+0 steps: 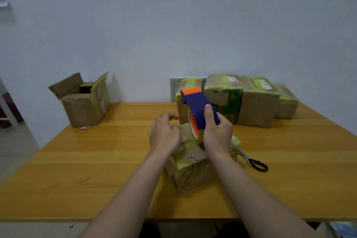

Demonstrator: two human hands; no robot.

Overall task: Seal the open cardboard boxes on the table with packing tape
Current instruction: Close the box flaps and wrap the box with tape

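A small cardboard box [190, 168] wrapped in yellowish tape sits in front of me on the wooden table [96, 160]. My right hand [217, 133] grips a blue and orange tape dispenser [199, 110] with its roll held over the box top. My left hand [164, 133] rests on the left part of the box top with curled fingers; whether they pinch the tape end is hidden. An open cardboard box [83, 100] with raised flaps stands at the far left corner.
Several taped boxes [241, 98] stand in a row along the far right side of the table. Black-handled scissors [253, 161] lie just right of the small box. A white wall rises behind the table.
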